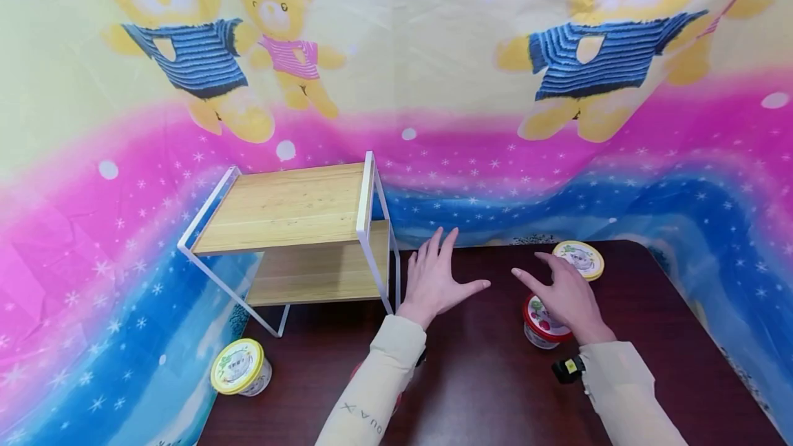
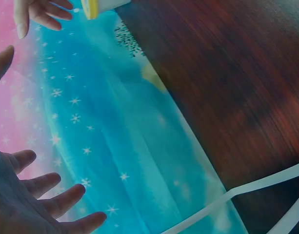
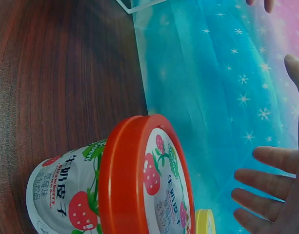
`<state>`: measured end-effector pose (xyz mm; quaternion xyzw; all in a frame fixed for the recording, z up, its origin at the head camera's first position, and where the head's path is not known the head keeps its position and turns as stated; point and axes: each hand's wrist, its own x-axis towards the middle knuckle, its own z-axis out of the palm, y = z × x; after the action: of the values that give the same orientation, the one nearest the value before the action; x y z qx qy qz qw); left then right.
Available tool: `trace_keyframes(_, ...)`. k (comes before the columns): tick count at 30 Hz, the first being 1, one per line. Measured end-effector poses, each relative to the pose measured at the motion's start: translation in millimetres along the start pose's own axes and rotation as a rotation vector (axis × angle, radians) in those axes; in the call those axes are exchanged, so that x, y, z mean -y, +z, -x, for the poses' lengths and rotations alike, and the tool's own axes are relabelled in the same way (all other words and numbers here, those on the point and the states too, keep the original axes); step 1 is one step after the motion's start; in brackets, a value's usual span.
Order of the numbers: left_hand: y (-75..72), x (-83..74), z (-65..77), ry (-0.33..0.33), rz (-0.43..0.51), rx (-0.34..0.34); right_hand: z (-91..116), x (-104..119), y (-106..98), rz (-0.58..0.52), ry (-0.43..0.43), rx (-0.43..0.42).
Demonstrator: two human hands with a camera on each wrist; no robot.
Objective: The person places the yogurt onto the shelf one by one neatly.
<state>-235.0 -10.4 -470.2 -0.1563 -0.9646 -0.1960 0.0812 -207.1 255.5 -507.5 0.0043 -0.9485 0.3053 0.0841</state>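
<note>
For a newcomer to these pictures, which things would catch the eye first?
Probably the bright backdrop with yellow bears, behind the table. Next, the white-framed shelf at the table's left, and the left hand and right hand above the table. In the right wrist view, a red-lidded tub looms large at the bottom.

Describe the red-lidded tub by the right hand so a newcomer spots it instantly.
On the dark brown table, look to the right of the two-tier shelf. There, partly hidden by the right hand in the head view, stands a white tub. Its red, strawberry-printed lid sets it apart from the yellow-lidded tub just beyond it.
</note>
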Motion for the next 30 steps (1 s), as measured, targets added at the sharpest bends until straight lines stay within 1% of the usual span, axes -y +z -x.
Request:
trace_keyframes(9, -10.6, -1.6, 5.6, 0.015, 0.045, -0.023, 1.4, 1.9, -0.1, -0.023, -0.007, -0.003)
trace_keyframes(12, -13.7, -1.8, 8.2, 0.032, 0.061, -0.038, 1.3, 3.9, -0.3, -0.039, -0.016, -0.001)
trace_keyframes(19, -22.0, -4.7, 14.7, 0.070, 0.075, -0.070, 2.0, 7.2, 1.6, -0.048, -0.046, 0.036)
trace_keyframes(30, -34.7, -7.7, 27.4, 0.123, 0.093, -0.129, 4.2, 12.7, 3.0, -0.056, -0.057, 0.023)
